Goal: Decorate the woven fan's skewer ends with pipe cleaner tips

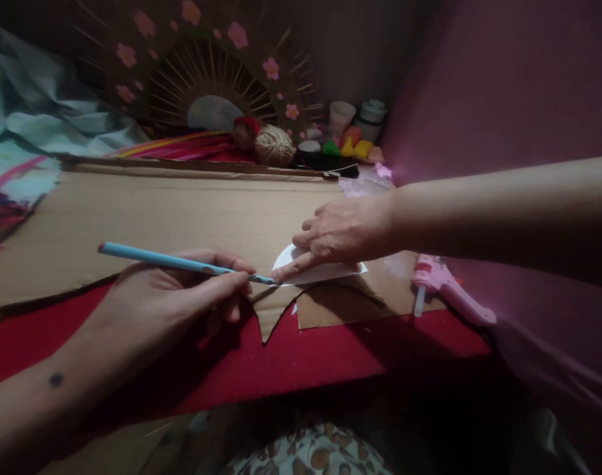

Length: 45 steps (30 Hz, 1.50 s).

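A light blue pencil [182, 261] is pinched in my left hand [182, 290], its tip at the lower left edge of a white paper shape [313, 272]. My right hand [338, 234] lies over that paper, its index finger stretched out near the pencil tip and pressing the paper down. Under both is a large sheet of brown cardboard [182, 211] with a pointed piece sticking out toward the front edge. A smaller cardboard piece [331, 310] lies just right of that point.
On the right sits a pink glue gun [449, 290]. Behind the cardboard are a ball of twine [275, 145], a cup [341, 117], a lidded jar [371, 119] and colourful lumps. A flowered fan [206, 72] stands at the back. Red cloth [321, 356] covers the table.
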Tool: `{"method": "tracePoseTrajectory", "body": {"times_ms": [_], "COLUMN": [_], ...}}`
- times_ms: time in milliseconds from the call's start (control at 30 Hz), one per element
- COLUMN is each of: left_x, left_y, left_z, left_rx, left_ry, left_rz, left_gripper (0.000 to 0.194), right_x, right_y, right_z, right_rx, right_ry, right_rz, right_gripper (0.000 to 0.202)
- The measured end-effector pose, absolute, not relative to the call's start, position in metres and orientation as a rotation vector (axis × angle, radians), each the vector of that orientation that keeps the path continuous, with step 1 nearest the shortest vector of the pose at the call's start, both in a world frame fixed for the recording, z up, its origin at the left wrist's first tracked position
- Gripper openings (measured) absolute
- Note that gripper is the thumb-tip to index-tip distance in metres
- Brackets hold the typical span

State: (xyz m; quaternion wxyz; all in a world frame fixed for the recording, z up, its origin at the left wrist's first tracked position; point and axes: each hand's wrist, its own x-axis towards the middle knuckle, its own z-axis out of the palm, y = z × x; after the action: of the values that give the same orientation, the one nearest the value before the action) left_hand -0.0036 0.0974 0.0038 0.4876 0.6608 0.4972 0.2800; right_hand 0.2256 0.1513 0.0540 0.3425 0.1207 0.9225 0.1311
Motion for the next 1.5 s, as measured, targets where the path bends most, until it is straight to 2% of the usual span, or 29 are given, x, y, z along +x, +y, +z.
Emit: {"method": "tracePoseTrajectory", "body": {"times_ms": [133, 367, 433, 533, 567, 733, 900, 1067, 1300, 1500], "left_x": [-0.005, 0.012, 0.012, 0.008, 0.006, -0.003, -0.011, -0.013, -0.018, -0.019], "left_y": [0.095, 0.092, 0.093, 0.093, 0.093, 0.094, 0.098, 0.1, 0.102, 0.094], "left_z": [0.006, 0.005, 0.004, 0.005, 0.006, 0.005, 0.003, 0.001, 0.0, 0.01], "left_rx": [1.325, 1.509, 1.551, 1.565, 1.558, 1.456, 1.443, 1.393, 1.29, 1.225], "left_ry": [1.155, 1.026, 1.034, 1.056, 1.072, 1.136, 1.113, 1.147, 1.296, 1.328], "left_rz": [0.518, 0.566, 0.566, 0.563, 0.563, 0.545, 0.548, 0.552, 0.566, 0.611], "left_gripper": [0.022, 0.019, 0.02, 0.02, 0.019, 0.02, 0.02, 0.022, 0.022, 0.024], "right_x": [0.227, 0.221, 0.224, 0.236, 0.241, 0.26, 0.262, 0.267, 0.266, 0.273], "right_y": [0.153, 0.15, 0.151, 0.159, 0.162, 0.177, 0.184, 0.183, 0.175, 0.178], "right_z": [0.053, 0.056, 0.054, 0.042, 0.037, 0.007, -0.006, -0.003, 0.019, 0.011], "right_rx": [0.304, 0.349, 0.369, 0.448, 0.489, 0.702, 0.654, 0.633, 0.565, 0.644], "right_ry": [2.438, 2.353, 2.404, 2.597, 2.669, 2.847, 2.776, 2.756, 2.727, 2.837], "right_rz": [0.344, 0.324, 0.284, 0.157, 0.114, 0.091, 0.089, 0.138, 0.039, 0.07], "right_gripper": [0.084, 0.084, 0.074, 0.043, 0.04, 0.047, 0.045, 0.042, 0.041, 0.038]}}
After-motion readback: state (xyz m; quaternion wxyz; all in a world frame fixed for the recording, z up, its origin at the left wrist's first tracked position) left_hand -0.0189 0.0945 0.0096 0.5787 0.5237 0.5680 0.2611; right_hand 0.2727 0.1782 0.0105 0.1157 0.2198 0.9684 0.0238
